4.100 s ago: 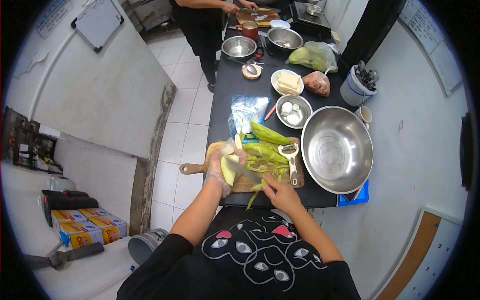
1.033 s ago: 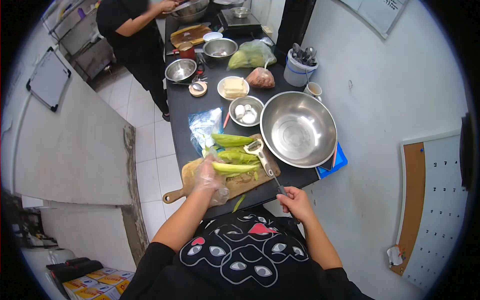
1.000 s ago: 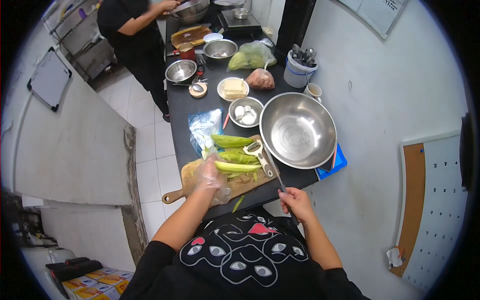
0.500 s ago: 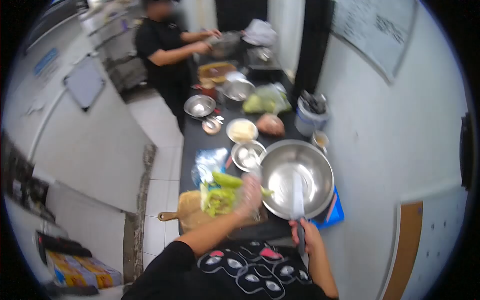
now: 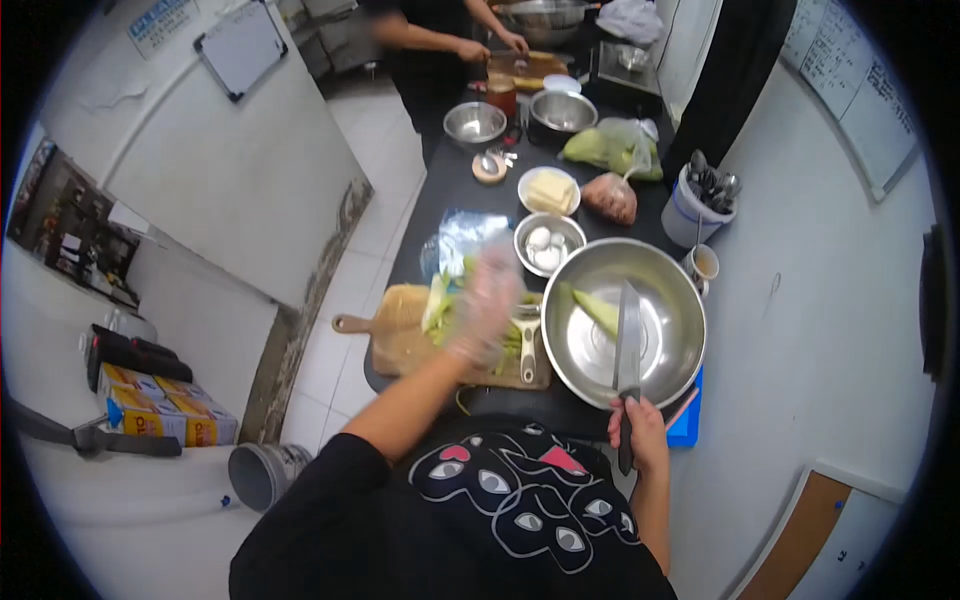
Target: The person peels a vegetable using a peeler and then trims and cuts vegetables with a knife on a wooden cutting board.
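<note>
My right hand grips a large kitchen knife by its dark handle, the blade pointing away over the big steel bowl. Inside that bowl lies a pale green vegetable piece. My left hand, in a clear plastic glove, is above the wooden cutting board; motion smears its fingers. Green vegetable pieces or peelings lie on the board, partly hidden by this hand. A peeler with a white handle rests at the board's right side.
Beyond the board are a plastic bag, a small bowl of white eggs and a plate of pale yellow slices. Right of these sit a bag of reddish food and a utensil bucket. A co-worker stands at the far end.
A green vegetable piece now lies in the big bowl, which looked bare before. My left hand has shifted slightly, staying over the board. The view has tilted; the co-worker's hands are now at a far board.
</note>
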The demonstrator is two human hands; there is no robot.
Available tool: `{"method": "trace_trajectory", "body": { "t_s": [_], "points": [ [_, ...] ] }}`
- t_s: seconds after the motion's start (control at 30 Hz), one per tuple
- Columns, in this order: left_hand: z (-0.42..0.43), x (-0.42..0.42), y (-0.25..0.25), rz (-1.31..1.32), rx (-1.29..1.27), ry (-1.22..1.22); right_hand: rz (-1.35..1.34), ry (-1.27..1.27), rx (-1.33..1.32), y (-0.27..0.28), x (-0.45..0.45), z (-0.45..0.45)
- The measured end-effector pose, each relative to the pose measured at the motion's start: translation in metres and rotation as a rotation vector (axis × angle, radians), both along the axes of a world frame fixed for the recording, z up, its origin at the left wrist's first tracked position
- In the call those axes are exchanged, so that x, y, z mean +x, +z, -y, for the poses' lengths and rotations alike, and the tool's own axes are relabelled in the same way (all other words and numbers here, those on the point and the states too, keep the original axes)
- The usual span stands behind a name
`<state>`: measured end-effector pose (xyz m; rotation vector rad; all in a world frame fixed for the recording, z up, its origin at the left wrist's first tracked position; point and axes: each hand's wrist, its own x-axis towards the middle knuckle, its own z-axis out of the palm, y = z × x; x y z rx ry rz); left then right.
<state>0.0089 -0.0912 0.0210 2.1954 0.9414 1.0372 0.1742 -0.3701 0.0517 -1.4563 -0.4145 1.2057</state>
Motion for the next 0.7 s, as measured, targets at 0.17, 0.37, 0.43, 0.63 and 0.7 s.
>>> {"method": "trace_trajectory", "body": {
  "t_s": [0.17,0.37,0.43,0.63,0.7],
  "points": [
    [-0.069,-0.102,-0.011,-0.057,0.142,0.400,0.026,0.120,-0.001,-0.002,-0.005,-0.005],
    [-0.067,-0.136,-0.020,-0.323,-0.029,0.172,0.102,0.211,-0.104,0.000,-0.021,-0.028],
    [-0.061,-0.115,-0.007,-0.432,-0.114,-0.040,0.169,0.255,-0.158,0.004,-0.026,-0.035],
    [-0.049,-0.083,-0.027,-0.645,0.142,-0.365,0.347,0.312,-0.325,-0.003,-0.048,-0.048],
    [-0.037,-0.093,-0.025,-0.733,0.186,-0.349,0.407,0.292,-0.346,-0.010,-0.056,-0.046]
  ]
}}
